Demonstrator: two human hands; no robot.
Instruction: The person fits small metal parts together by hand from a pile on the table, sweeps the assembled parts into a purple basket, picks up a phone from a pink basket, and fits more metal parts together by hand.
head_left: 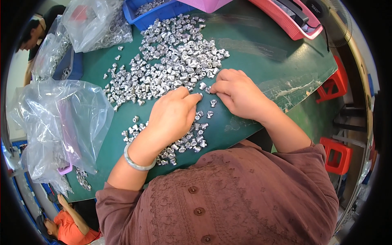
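Small silver ribbed metal parts [179, 57] lie in a large heap on the green table. My right hand [239, 94] is at the near right edge of this heap, its fingers pinched on a small metal part [208, 90]. Facing it, my left hand [173, 114] has its fingers curled together, the tips close to the right hand's; what they hold, if anything, is hidden. A smaller group of the same parts [192, 143] lies near me, partly covered by my left hand and wrist. A few loose ones [213, 103] sit between the two groups.
Clear plastic bags [87, 118] of metal pieces stand along the left, near linked metal rings [83, 179]. A blue bin [159, 11] and a pink basket [296, 30] stand at the back. Red stools [337, 155] are at the right; two other people are at the left.
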